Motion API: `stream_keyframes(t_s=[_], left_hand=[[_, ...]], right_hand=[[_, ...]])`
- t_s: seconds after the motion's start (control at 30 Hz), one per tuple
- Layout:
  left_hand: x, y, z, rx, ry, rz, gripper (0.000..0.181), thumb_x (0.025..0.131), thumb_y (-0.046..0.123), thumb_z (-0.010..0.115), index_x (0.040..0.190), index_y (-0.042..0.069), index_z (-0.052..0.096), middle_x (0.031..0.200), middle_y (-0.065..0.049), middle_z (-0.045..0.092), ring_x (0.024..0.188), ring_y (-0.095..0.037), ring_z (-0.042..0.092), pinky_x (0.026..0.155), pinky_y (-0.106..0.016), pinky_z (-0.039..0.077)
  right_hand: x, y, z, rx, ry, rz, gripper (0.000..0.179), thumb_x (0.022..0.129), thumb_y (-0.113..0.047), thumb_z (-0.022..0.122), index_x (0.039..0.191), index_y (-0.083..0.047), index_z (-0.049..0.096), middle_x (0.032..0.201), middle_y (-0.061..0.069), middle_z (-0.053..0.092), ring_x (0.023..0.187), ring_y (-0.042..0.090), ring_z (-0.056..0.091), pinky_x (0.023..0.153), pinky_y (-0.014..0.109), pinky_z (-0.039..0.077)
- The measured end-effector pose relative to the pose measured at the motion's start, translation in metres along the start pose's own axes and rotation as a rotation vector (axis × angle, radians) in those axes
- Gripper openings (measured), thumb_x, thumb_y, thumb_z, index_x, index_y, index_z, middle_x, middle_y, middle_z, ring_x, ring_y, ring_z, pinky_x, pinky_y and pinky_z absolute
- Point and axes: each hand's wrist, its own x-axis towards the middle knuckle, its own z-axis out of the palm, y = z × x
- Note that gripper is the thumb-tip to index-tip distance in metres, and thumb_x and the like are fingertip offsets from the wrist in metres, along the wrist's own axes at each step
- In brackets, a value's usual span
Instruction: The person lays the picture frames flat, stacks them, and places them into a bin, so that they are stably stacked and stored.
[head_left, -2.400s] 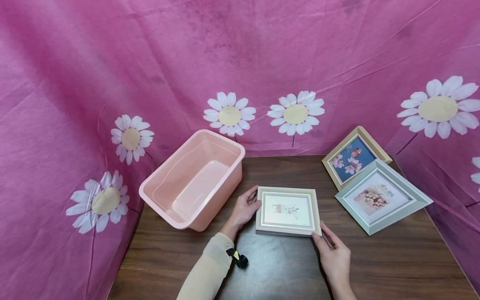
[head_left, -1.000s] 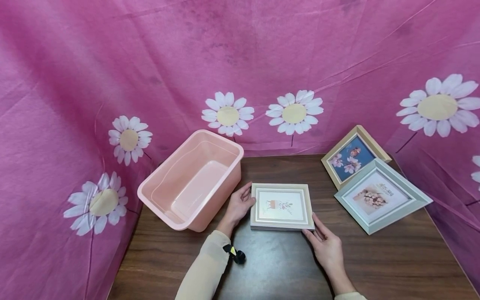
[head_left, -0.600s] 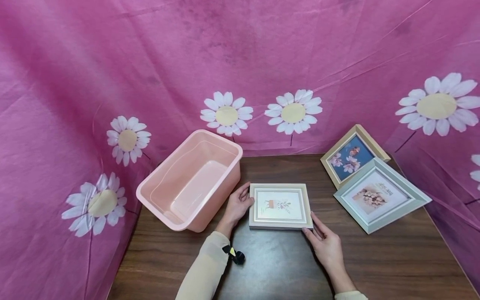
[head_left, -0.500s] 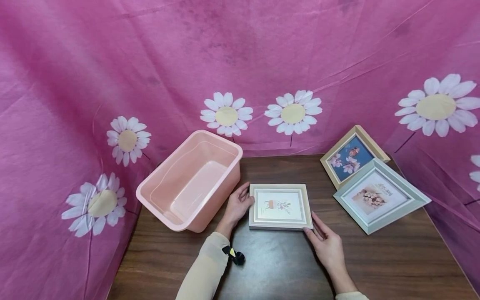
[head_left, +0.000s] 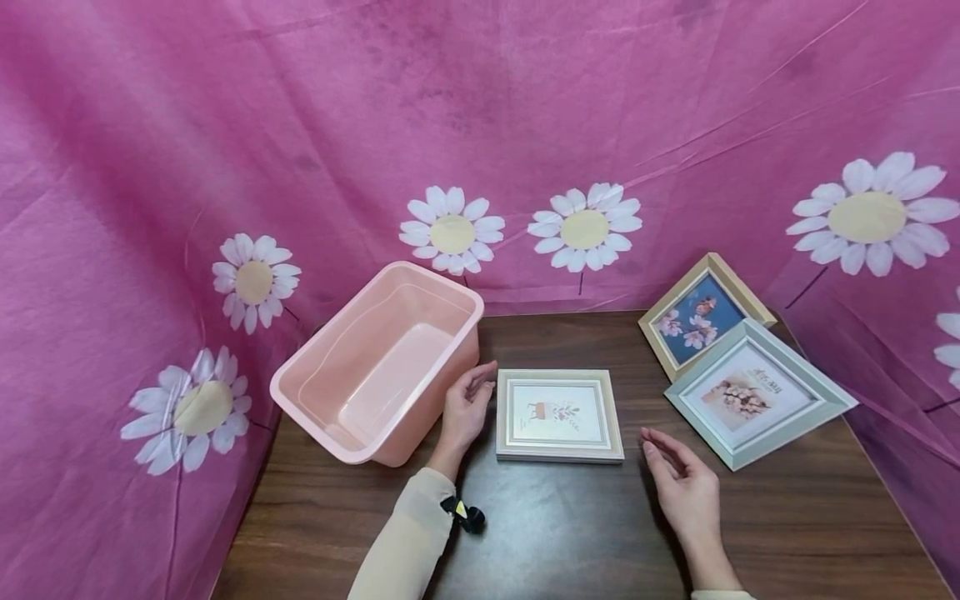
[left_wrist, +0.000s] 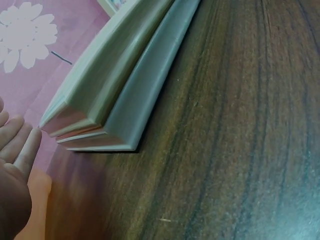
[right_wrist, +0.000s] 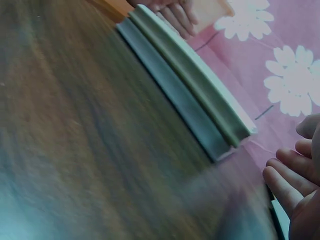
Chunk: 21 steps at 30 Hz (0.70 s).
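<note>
L hand (head_left: 462, 412) and R hand (head_left: 688, 496) both loose, fingers gripping nothing; stacked picture frames (head_left: 559, 415) lie flat btwn them on the worktop (head_left: 555, 537); prob stiff, lightish, faces poss fragile, so best held low by the short sides

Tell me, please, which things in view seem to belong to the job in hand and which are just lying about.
Probably in the job, between the left hand and the right hand:
cream frame, on top
grey frame, beneath it

Probably just lying about, with neither hand holding them:
pink tub
blue-picture frame
pale green frame
</note>
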Motion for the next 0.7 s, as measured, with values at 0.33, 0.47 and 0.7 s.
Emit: stream_keyframes(t_s=[0.33,0.47,0.7], left_hand=[[-0.001,0.009,0.003,-0.023,-0.027,0.019,0.026,0.103,-0.008,0.059,0.127,-0.011,0.068,0.127,-0.030,0.075,0.123,-0.048,0.071,0.103,-0.019,0.058],[0.000,0.013,0.005,-0.029,-0.060,0.043,0.027,0.102,-0.010,0.057,0.127,-0.014,0.067,0.127,-0.033,0.073,0.123,-0.051,0.070,0.102,-0.018,0.057],[0.002,0.020,0.012,-0.015,-0.134,0.040,0.027,0.103,-0.007,0.057,0.128,-0.011,0.068,0.129,-0.033,0.073,0.124,-0.050,0.069,0.104,-0.019,0.056]], right_hand=[[0.007,-0.008,-0.019,0.013,0.051,-0.054,0.025,0.100,0.004,0.071,0.123,0.011,0.073,0.103,-0.033,0.073,0.094,-0.017,0.070,0.079,0.002,0.055],[0.010,-0.012,-0.025,0.016,0.082,-0.079,0.024,0.099,0.006,0.071,0.121,0.012,0.074,0.102,-0.035,0.074,0.093,-0.017,0.070,0.077,0.002,0.054],[0.015,-0.019,-0.039,0.007,0.145,-0.129,0.023,0.099,0.006,0.070,0.120,0.012,0.074,0.103,-0.034,0.075,0.092,-0.017,0.071,0.078,0.001,0.054]])
